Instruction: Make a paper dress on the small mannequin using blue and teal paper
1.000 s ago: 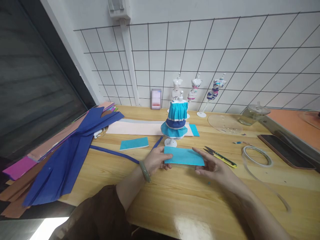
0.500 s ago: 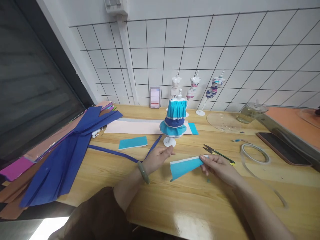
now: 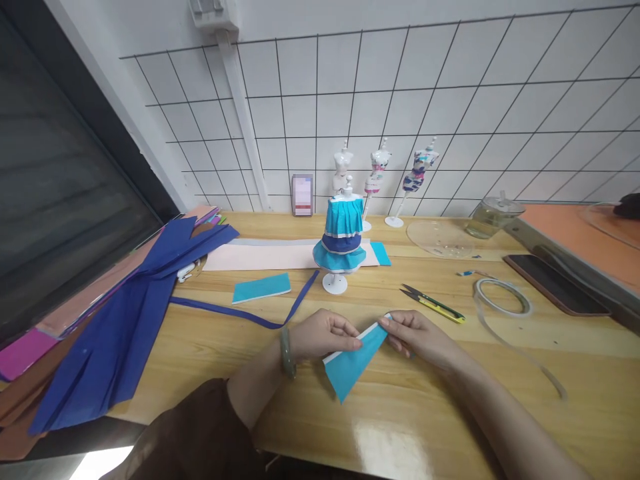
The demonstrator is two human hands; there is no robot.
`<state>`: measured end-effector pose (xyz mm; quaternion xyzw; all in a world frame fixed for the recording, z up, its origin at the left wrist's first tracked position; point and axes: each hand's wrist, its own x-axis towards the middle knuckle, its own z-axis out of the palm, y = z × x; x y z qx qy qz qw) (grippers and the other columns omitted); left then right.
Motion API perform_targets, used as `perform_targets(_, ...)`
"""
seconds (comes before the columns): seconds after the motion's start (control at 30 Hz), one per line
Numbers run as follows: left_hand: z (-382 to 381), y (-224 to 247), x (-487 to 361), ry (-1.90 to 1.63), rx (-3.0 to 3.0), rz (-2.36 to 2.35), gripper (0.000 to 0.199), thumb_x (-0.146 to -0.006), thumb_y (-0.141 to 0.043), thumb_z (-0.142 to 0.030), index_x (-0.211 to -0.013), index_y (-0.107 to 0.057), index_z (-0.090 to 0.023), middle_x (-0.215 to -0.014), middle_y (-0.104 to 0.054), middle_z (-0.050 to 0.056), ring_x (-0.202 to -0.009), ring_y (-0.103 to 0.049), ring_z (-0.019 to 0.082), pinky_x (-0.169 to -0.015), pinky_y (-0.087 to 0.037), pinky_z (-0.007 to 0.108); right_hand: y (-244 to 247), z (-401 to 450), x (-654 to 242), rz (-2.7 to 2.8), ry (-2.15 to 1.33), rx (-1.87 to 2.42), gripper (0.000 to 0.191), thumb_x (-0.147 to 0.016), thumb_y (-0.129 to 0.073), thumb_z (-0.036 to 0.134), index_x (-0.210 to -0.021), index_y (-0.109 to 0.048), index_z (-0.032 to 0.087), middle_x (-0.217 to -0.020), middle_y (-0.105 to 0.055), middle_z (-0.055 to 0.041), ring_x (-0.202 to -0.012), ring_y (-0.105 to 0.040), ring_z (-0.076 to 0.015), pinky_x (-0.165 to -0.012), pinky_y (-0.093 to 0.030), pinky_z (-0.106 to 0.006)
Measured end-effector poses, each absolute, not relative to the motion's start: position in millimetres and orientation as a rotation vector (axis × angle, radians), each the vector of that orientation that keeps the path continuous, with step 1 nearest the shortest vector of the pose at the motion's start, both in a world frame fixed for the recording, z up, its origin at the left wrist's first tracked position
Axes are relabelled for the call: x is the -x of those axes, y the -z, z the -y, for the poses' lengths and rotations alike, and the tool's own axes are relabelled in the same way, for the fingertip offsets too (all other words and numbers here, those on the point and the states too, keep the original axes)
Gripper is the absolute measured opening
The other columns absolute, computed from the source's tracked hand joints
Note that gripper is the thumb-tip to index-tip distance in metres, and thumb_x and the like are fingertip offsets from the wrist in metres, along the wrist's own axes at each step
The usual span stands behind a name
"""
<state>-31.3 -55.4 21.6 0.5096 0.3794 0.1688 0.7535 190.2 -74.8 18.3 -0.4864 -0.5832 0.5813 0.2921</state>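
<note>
A turquoise piece of crepe paper (image 3: 350,373) with a white strip along its upper edge hangs tilted between my hands, above the table. My right hand (image 3: 415,337) pinches its upper right corner. On the left, the thumb and fingers of my left hand (image 3: 327,337) close on the white-edged top of the same piece. Just beyond stands a small mannequin (image 3: 335,283) dressed in a tiered turquoise and dark blue paper dress (image 3: 343,227). Another turquoise piece (image 3: 261,288) lies flat to the left, near a narrow dark blue strip (image 3: 225,309).
Yellow-handled thread snips (image 3: 435,305), a tape roll (image 3: 503,297) and a dark phone (image 3: 555,285) lie at right. Dark blue paper (image 3: 130,320) is heaped at left. Behind the dressed mannequin are a long pale pink strip (image 3: 260,255), three more mannequins (image 3: 380,167) and an upright phone (image 3: 303,195).
My left hand has moved right and down and now grips the turquoise piece, which only my right hand held before. The piece has swung to a steeper tilt. The view has shifted slightly.
</note>
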Motion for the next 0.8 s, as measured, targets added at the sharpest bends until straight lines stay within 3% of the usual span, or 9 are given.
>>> perform_targets(0.07,54.8,-22.0,30.8,-0.398,-1.116,-0.85,0.043,-0.052,-0.079,-0.043,-0.081,-0.068,-0.012,-0.074,-0.068,0.003,-0.061,-0.059,0.011,-0.062,-0.044,0.024,-19.7,73.1,-191.5,1.512,-1.418,1.32,0.043,-0.075,-0.06,0.058,-0.061,-0.059,0.018,-0.051,-0.05,0.0025,-0.047,-0.042,-0.0093,-0.047,-0.032,-0.024)
perform_targets(0.13,54.5,-23.0,30.1,-0.446,-1.112,-0.882,0.043,-0.053,-0.079,-0.042,-0.081,-0.068,-0.012,-0.074,-0.068,0.004,-0.062,-0.059,0.012,-0.062,-0.044,0.024,-19.8,71.4,-192.5,1.423,-1.286,1.34,0.039,-0.072,-0.064,0.056,-0.084,-0.065,0.019,-0.07,-0.06,-0.0011,-0.062,-0.052,-0.0136,-0.056,-0.04,-0.025)
perform_targets(0.23,54.4,-23.4,29.0,-0.548,-1.106,-0.921,0.042,-0.055,-0.079,-0.042,-0.08,-0.065,-0.011,-0.072,-0.067,0.003,-0.06,-0.058,0.01,-0.061,-0.043,0.023,-17.2,69.7,-192.4,1.291,-1.166,1.371,0.05,-0.071,-0.065,0.056,-0.104,-0.06,0.02,-0.088,-0.061,-0.0049,-0.074,-0.055,-0.0171,-0.063,-0.044,-0.027)
perform_targets(0.33,54.3,-23.4,28.3,-0.618,-1.098,-0.895,0.04,-0.057,-0.078,-0.042,-0.077,-0.061,-0.012,-0.065,-0.062,0.0,-0.054,-0.052,0.006,-0.054,-0.038,0.018,-14.1,69.6,-191.1,1.262,-1.066,1.38,0.046,-0.072,-0.065,0.056,-0.1,-0.059,0.02,-0.085,-0.058,-0.004,-0.073,-0.053,-0.0158,-0.064,-0.045,-0.027)
perform_targets(0.47,54.4,-24.8,28.1,-0.572,-1.053,-0.886,0.041,-0.058,-0.077,-0.044,-0.075,-0.059,-0.012,-0.057,-0.055,-0.004,-0.045,-0.044,0.004,-0.044,-0.028,0.017,-14.9,71.4,-189.4,1.295,-1.006,1.356,0.044,-0.072,-0.066,0.055,-0.099,-0.059,0.021,-0.089,-0.06,-0.0059,-0.083,-0.056,-0.019,-0.076,-0.047,-0.031)
perform_targets(0.67,55.1,-23.9,27.9,-0.579,-1.037,-0.887,0.04,-0.055,-0.079,-0.042,-0.074,-0.062,-0.011,-0.064,-0.062,0.0,-0.054,-0.053,0.008,-0.055,-0.038,0.02,-20.6,73.1,-190.1,1.309,-1.148,1.265,0.038,-0.075,-0.064,0.053,-0.098,-0.062,0.022,-0.104,-0.064,-0.0081,-0.097,-0.057,-0.0232,-0.084,-0.045,-0.032)
perform_targets(0.8,55.0,-24.8,28.5,-0.573,-1.078,-0.881,0.04,-0.056,-0.079,-0.042,-0.076,-0.063,-0.011,-0.067,-0.063,0.002,-0.058,-0.054,0.008,-0.058,-0.04,0.021,-20.5,75.2,-192.2,1.208,-1.341,1.211,0.034,-0.07,-0.07,0.051,-0.089,-0.068,0.023,-0.088,-0.068,-0.0048,-0.081,-0.06,-0.0194,-0.076,-0.047,-0.03)
